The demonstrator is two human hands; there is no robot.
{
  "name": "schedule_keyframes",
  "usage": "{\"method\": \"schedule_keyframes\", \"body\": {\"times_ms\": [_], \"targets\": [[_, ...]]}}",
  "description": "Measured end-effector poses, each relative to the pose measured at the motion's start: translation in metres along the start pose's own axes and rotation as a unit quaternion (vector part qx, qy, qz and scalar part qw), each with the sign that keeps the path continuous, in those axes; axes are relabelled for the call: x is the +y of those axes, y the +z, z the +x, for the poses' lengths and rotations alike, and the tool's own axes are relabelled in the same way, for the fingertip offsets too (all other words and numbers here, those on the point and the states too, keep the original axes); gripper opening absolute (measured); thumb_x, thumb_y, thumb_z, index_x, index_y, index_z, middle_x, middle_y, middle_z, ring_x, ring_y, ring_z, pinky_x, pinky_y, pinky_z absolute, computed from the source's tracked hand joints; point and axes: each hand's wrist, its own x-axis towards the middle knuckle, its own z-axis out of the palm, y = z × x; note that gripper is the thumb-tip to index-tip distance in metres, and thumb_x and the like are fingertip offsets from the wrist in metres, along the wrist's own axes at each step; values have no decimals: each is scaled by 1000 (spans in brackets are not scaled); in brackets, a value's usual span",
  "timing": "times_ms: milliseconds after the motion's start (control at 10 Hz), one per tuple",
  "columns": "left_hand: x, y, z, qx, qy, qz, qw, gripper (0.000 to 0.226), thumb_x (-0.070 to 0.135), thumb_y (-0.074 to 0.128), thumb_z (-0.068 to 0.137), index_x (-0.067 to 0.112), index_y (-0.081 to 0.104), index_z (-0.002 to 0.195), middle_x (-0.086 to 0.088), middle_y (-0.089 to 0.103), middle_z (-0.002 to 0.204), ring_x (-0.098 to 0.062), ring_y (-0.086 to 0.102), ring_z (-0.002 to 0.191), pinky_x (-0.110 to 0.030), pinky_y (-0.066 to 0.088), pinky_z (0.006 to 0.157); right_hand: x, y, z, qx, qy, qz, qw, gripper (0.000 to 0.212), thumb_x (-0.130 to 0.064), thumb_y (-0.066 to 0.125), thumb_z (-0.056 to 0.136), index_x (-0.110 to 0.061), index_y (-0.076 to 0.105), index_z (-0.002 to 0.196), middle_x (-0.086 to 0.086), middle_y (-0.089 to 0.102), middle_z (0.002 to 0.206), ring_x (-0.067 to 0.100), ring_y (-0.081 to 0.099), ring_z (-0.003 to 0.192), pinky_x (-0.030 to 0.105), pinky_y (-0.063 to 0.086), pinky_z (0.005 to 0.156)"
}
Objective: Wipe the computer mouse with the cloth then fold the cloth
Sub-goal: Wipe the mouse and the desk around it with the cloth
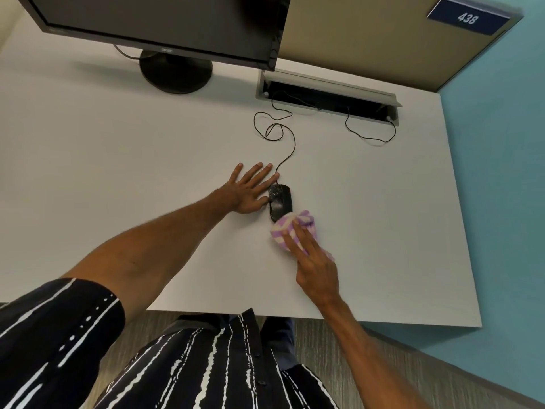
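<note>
A black wired computer mouse [279,201] lies on the white desk [118,160]. My left hand [249,188] rests flat on the desk with its fingers spread, touching the mouse's left side with thumb and index finger. My right hand [314,258] presses a bunched purple-and-cream striped cloth [287,228] against the near end of the mouse. Part of the cloth is hidden under my fingers.
The mouse cable [290,149] loops back to a cable slot [327,95] in the desk. A black monitor [165,25] on a round stand [176,72] sits at the back left. The desk's near edge lies just behind my right wrist.
</note>
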Motion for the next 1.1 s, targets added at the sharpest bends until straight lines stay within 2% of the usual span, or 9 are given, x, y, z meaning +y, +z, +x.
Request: {"method": "schedule_keyframes", "body": {"times_ms": [100,200,300,400,500,700,900,1000,1100], "targets": [[0,0,-1,0,1,0,1000,71,55,17,119,34,-21,176,3,-28,183,-22,-21,172,-61,-7,138,2,-10,13,38,48,8,998,84,6,57,91,-29,34,164,-7,24,174,24,69,113,33,62,71],[1,1,-2,-4,0,0,1000,71,56,17,119,34,-21,176,3,-29,183,-22,-21,172,-62,-7,138,-6,-18,52,46,69,-8,996,82,5,56,91,-29,37,162,-6,28,172,22,70,95,32,59,60],[3,-2,-2,-14,-6,6,1000,72,58,15,118,34,-21,175,3,-30,182,-22,-23,172,-61,-8,138,-16,-20,80,26,57,-21,998,81,8,68,82,-23,51,155,3,45,164,26,74,101,27,56,56],[3,-3,-2,-17,-1,11,1000,74,60,17,118,33,-21,175,2,-29,182,-23,-22,172,-61,-8,138,-21,-4,76,-7,35,-29,999,76,10,63,88,-19,48,157,10,39,167,32,55,143,37,66,80],[0,-4,-1,-14,1,3,1000,71,55,17,119,34,-21,176,3,-29,183,-22,-22,172,-60,-7,138,-16,10,45,-34,29,-37,998,81,9,45,94,-23,27,166,7,20,175,28,21,162,43,60,100],[0,-3,0,-18,0,4,1000,70,54,16,119,35,-21,175,4,-30,182,-22,-22,172,-61,-8,138,0,5,-3,-9,-2,-16,1000,93,13,54,86,-27,28,166,-1,21,175,19,28,160,32,56,93],[0,-5,0,-30,-1,4,1000,71,57,15,119,35,-23,175,4,-32,181,-22,-24,171,-60,-10,138,-13,-14,69,32,46,-25,998,82,13,63,81,-20,51,155,3,42,166,24,70,110,19,46,63],[1,-6,0,-40,-7,12,999,74,62,15,117,36,-23,174,4,-33,181,-22,-26,171,-60,-10,138,-21,-7,88,-12,32,-57,998,79,13,60,83,-18,50,155,12,42,165,32,59,138,33,63,77],[1,-7,0,-46,-5,13,999,78,66,18,115,36,-24,174,4,-33,181,-22,-27,170,-59,-11,138,-28,5,77,-34,35,-98,994,79,11,49,88,-18,42,160,14,34,169,36,35,155,46,60,100]]}}
